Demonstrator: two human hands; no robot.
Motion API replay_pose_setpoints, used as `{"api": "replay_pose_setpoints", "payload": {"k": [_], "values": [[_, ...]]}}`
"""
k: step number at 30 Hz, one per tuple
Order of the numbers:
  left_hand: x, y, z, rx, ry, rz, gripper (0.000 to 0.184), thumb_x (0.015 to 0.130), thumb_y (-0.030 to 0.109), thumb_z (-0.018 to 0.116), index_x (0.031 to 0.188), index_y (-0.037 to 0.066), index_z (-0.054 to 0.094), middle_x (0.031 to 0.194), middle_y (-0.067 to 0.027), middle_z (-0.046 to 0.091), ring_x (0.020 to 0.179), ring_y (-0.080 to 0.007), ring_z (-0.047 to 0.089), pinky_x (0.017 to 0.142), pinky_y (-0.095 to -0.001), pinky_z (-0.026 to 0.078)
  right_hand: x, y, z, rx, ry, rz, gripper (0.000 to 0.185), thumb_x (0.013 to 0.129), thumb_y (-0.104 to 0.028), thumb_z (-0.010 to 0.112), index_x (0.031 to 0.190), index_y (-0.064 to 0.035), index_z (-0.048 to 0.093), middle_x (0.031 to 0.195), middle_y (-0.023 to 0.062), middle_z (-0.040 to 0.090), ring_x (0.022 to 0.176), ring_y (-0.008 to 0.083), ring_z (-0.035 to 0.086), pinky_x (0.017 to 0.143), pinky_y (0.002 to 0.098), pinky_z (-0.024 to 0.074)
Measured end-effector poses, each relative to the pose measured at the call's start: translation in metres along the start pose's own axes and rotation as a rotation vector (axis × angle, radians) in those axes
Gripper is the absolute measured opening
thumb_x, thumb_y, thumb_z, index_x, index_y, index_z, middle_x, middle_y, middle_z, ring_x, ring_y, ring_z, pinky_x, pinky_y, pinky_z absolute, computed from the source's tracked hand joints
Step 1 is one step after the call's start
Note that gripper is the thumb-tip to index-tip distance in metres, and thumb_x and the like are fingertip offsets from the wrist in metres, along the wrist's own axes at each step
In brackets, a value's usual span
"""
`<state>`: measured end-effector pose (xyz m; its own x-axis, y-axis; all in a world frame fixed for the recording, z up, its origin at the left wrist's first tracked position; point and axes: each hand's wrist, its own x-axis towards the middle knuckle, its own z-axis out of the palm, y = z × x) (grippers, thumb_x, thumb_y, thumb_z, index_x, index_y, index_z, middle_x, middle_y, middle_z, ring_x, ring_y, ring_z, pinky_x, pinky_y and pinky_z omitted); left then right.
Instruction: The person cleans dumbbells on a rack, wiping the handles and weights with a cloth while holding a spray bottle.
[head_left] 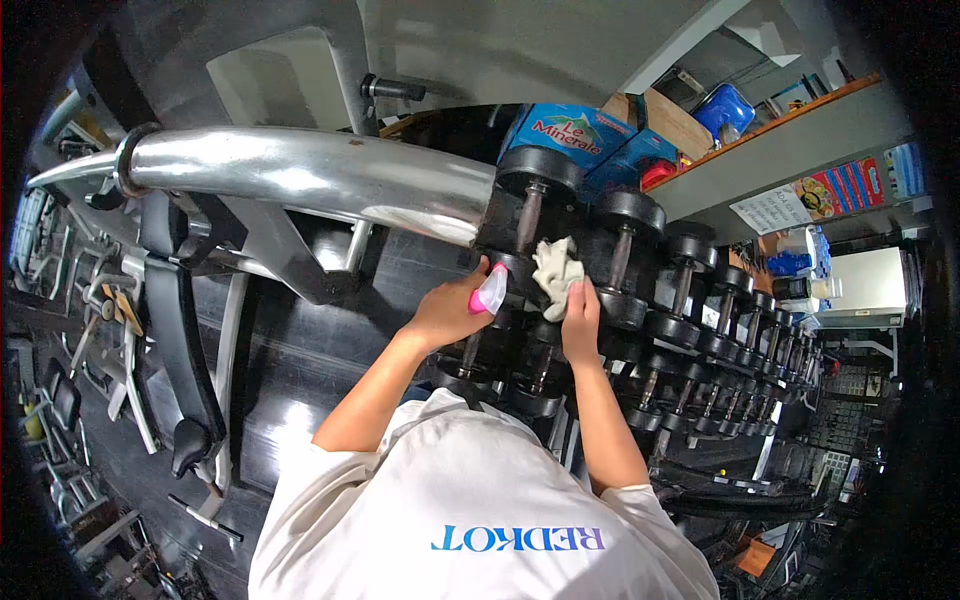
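Note:
My left hand [452,312] is closed around a small pink-and-white bottle [489,292], whose full shape I cannot make out behind the fingers. A crumpled off-white cloth [557,278] is gripped in my right hand [580,318], bunched above the fingertips. Both hands are raised over the near end of a rack of black dumbbells. Closest to them are a dumbbell with a worn metal handle [530,215] and, to its right, a second dumbbell [622,255]. Whether the cloth touches either one cannot be told.
A thick chrome machine tube [320,180] runs in from the left, near the left hand. A padded black bench [185,340] stands at left. Blue water cartons [570,135] sit behind the rack. Several more dumbbells [685,285] line two tiers toward the right.

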<state>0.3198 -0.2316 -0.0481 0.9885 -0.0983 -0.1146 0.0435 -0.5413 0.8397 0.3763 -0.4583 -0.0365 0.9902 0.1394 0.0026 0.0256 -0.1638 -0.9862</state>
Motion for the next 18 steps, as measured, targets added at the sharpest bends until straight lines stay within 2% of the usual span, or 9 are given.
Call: {"api": "replay_pose_setpoints", "payload": {"k": [1,3,5,6,8,12,13,15,18], "values": [[0.000,0.004,-0.002,0.055,-0.025,-0.009,0.075,0.077,0.032,0.067,0.143,0.009,0.039,0.133,-0.0169,0.055,0.109,-0.0401,0.059,0.094,-0.0450,0.046,-0.003,-0.007,0.000,-0.109,-0.076,0.017,0.032,0.099,-0.029,0.046,0.109,-0.0008,0.059,0.095,0.0062,0.058,0.086,0.0159,0.055,0.079,0.0314,0.0450],[0.000,0.007,-0.005,0.002,-0.063,-0.068,0.072,0.077,0.032,0.067,0.141,0.010,0.042,0.139,-0.0137,0.050,0.110,-0.0400,0.058,0.095,-0.0455,0.046,0.008,-0.021,0.014,-0.468,-0.240,-0.493,0.037,0.091,-0.033,0.057,0.114,-0.0040,0.060,0.106,0.0170,0.058,0.100,0.0343,0.057,0.090,0.0393,0.0448],[0.001,0.009,-0.006,-0.045,-0.106,-0.120,0.069,0.077,0.032,0.067,0.139,0.010,0.044,0.145,-0.0104,0.044,0.110,-0.0399,0.058,0.095,-0.0460,0.046,0.014,-0.026,0.031,-1.019,-0.241,-0.654,0.030,0.089,-0.025,0.058,0.110,-0.0038,0.060,0.115,0.0170,0.057,0.106,0.0353,0.055,0.090,0.0391,0.0449],[-0.001,0.009,-0.006,-0.066,-0.076,-0.101,0.068,0.078,0.032,0.067,0.139,0.011,0.044,0.148,-0.0096,0.041,0.111,-0.0400,0.058,0.095,-0.0461,0.046,0.021,-0.023,0.033,-1.021,-0.234,-0.649,0.030,0.089,-0.025,0.058,0.110,-0.0038,0.060,0.115,0.0170,0.057,0.106,0.0353,0.055,0.090,0.0391,0.0449],[-0.001,0.008,-0.003,-0.084,-0.050,-0.082,0.067,0.079,0.033,0.066,0.139,0.012,0.044,0.150,-0.0088,0.037,0.111,-0.0401,0.057,0.096,-0.0462,0.046,0.039,-0.010,0.038,-0.913,-0.263,-0.401,0.028,0.088,-0.031,0.059,0.095,-0.0043,0.061,0.102,0.0175,0.061,0.098,0.0379,0.058,0.079,0.0462,0.0475],[0.000,0.003,0.003,-0.036,0.006,-0.036,0.069,0.080,0.033,0.066,0.141,0.011,0.043,0.146,-0.0104,0.043,0.111,-0.0395,0.058,0.095,-0.0459,0.046,0.059,0.010,0.037,-0.728,-0.131,-0.321,0.029,0.090,-0.029,0.056,0.086,-0.0009,0.061,0.079,0.0212,0.063,0.079,0.0425,0.061,0.070,0.0483,0.0473],[-0.001,0.005,0.002,-0.049,-0.004,-0.067,0.070,0.080,0.033,0.066,0.142,0.012,0.042,0.143,-0.0117,0.047,0.110,-0.0392,0.058,0.095,-0.0458,0.046,0.062,0.012,0.036,-0.728,-0.124,-0.320,0.029,0.090,-0.029,0.056,0.086,-0.0009,0.061,0.079,0.0212,0.063,0.079,0.0425,0.061,0.070,0.0483,0.0473],[-0.001,0.007,0.000,-0.053,-0.018,-0.059,0.072,0.079,0.034,0.067,0.143,0.012,0.040,0.139,-0.0133,0.050,0.110,-0.0388,0.058,0.094,-0.0454,0.046,0.068,0.015,0.033,-0.487,-0.053,-0.064,0.034,0.092,-0.031,0.052,0.086,0.0010,0.062,0.080,0.0231,0.064,0.081,0.0431,0.062,0.071,0.0458,0.0471],[-0.003,0.003,0.002,-0.049,0.003,-0.024,0.077,0.077,0.034,0.067,0.145,0.012,0.038,0.132,-0.0160,0.056,0.108,-0.0382,0.059,0.093,-0.0450,0.047,0.080,0.031,0.029,-0.375,0.021,-0.062,0.037,0.092,-0.033,0.051,0.085,0.0020,0.062,0.076,0.0236,0.063,0.076,0.0391,0.064,0.070,0.0432,0.0466]]}}
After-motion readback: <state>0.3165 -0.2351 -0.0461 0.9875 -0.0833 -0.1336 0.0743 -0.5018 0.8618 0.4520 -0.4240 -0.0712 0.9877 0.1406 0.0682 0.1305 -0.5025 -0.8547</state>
